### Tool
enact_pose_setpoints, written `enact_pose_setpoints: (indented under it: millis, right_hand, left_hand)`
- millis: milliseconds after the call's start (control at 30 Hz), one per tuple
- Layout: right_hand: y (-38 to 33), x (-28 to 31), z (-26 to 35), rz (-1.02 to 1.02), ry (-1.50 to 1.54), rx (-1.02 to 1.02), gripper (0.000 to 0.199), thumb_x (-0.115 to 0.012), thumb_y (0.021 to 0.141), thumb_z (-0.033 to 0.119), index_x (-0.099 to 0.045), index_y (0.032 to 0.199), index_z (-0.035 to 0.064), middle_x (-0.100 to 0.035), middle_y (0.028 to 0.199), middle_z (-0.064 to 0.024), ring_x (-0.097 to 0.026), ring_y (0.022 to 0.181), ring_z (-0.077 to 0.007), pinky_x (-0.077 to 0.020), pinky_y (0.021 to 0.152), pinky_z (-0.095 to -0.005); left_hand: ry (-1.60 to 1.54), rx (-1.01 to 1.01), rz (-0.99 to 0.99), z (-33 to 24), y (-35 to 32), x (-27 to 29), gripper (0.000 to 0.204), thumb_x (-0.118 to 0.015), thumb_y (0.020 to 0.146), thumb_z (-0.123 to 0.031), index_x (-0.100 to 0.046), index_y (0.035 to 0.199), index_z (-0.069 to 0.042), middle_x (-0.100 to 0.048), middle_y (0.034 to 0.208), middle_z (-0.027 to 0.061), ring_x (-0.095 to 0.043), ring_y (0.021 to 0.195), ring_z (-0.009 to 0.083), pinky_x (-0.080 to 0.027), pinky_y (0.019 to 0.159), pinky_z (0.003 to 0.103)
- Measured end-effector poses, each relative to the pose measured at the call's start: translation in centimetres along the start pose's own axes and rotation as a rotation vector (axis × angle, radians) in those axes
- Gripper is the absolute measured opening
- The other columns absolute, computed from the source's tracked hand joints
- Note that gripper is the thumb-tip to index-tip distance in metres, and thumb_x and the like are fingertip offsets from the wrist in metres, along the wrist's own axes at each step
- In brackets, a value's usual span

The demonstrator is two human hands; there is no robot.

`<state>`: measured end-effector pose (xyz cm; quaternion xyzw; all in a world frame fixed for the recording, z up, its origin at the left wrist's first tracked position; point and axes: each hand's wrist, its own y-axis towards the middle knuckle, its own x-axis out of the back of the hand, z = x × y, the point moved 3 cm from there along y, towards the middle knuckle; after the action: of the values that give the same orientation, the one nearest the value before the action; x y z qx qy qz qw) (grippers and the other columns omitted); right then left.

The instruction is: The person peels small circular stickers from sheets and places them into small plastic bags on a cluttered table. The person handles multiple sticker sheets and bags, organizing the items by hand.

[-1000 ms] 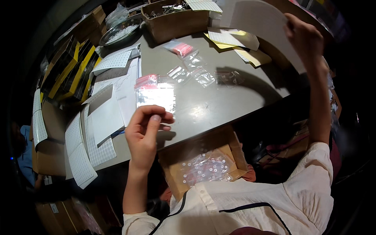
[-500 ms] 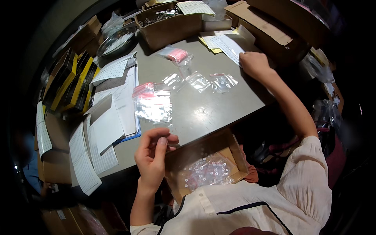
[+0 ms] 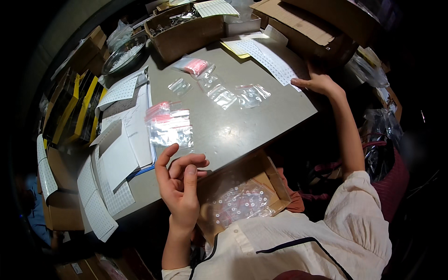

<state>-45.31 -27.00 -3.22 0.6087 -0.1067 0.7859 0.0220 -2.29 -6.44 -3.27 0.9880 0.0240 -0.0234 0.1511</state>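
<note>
My left hand (image 3: 181, 189) is raised over the table's front edge, next to an open cardboard box. Its fingers are apart and loosely bent, with nothing in them. At the table's right edge, my right hand (image 3: 322, 84) has its thumb out by the near corner of a white sheet of small printed labels (image 3: 268, 58); its fingers stretch away, partly in shadow. Small clear zip bags (image 3: 221, 96) with little white rings lie mid-table. A stack of empty-looking zip bags with red strips (image 3: 170, 126) lies beyond my left hand. The cardboard box (image 3: 280, 189) holds several filled bags (image 3: 240, 203).
Papers and label sheets (image 3: 116, 151) cover the table's left side. Behind stand a bowl of white pieces (image 3: 126, 58), a cardboard box of metal parts (image 3: 186, 35) and larger cartons (image 3: 303, 23). A packet of red-edged bags (image 3: 195, 66) lies near them.
My right hand has loosened from the label sheet's corner and spread its fingers. My left fingers have opened wider, the forefinger lifting. One small bag lies farther left, apart from the others. The view has shifted slightly.
</note>
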Motion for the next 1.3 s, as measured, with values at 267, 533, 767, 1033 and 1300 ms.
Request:
enact_pose_setpoints:
  millis: [267,533,767,1033,1300]
  right_hand:
    - [-6.0,-1.5,-3.8,-0.39,0.168,-0.069,0.104,-0.084,0.066,0.062,-0.054,0.133,-0.0112,-0.059,0.133,-0.0304,-0.058,0.124,-0.0382,-0.0463,0.103,-0.043]
    - [-12.5,-4.2,-6.3,-0.291,1.575,0.114,0.019,-0.071,0.085,0.01,-0.068,0.102,0.0037,-0.066,0.088,-0.0015,-0.064,0.08,-0.0117,-0.0478,0.076,-0.022]
    - [-11.1,-5.1,-5.7,-0.814,0.739,0.115,0.043,-0.073,0.093,0.038,-0.066,0.113,0.0015,-0.064,0.103,-0.0101,-0.062,0.093,-0.0194,-0.0495,0.088,-0.0311]
    - [-8.9,-7.8,-8.6,-0.718,1.224,0.121,0.03,-0.079,0.082,0.007,-0.066,0.108,0.0012,-0.058,0.091,0.0018,-0.058,0.085,-0.01,-0.0464,0.078,-0.0224]
    - [-20.0,-8.4,-0.4,-0.527,1.907,0.361,0.036,-0.062,0.093,-0.007,-0.051,0.126,0.0003,-0.056,0.113,-0.0073,-0.055,0.093,-0.0075,-0.046,0.082,-0.0153]
  left_hand:
    - [0.057,-0.01,-0.058,0.6,-1.3,1.7,0.043,-0.051,0.102,-0.001,-0.036,0.142,0.001,-0.066,0.115,0.0152,-0.068,0.099,0.0185,-0.056,0.085,0.029]
    - [-0.009,0.063,0.094,1.4,-1.8,-0.2,0.024,-0.052,0.102,-0.002,-0.056,0.125,0.001,-0.067,0.11,0.011,-0.067,0.099,0.017,-0.056,0.085,0.029]
    - [-0.067,0.065,0.256,1.0,-1.2,-6.1,0.044,-0.055,0.101,-0.003,-0.04,0.142,0.001,-0.053,0.136,0.0162,-0.065,0.111,0.0196,-0.054,0.088,0.029]
    - [0.007,0.082,0.336,1.7,-1.3,-6.4,0.049,-0.055,0.099,-0.002,-0.036,0.144,0.004,-0.041,0.148,0.0155,-0.066,0.112,0.0214,-0.056,0.086,0.031]
    - [-0.243,0.353,0.464,1.0,-1.4,-7.0,0.059,-0.061,0.097,-0.001,-0.031,0.148,0.002,-0.039,0.15,0.0168,-0.058,0.125,0.0241,-0.052,0.102,0.033]
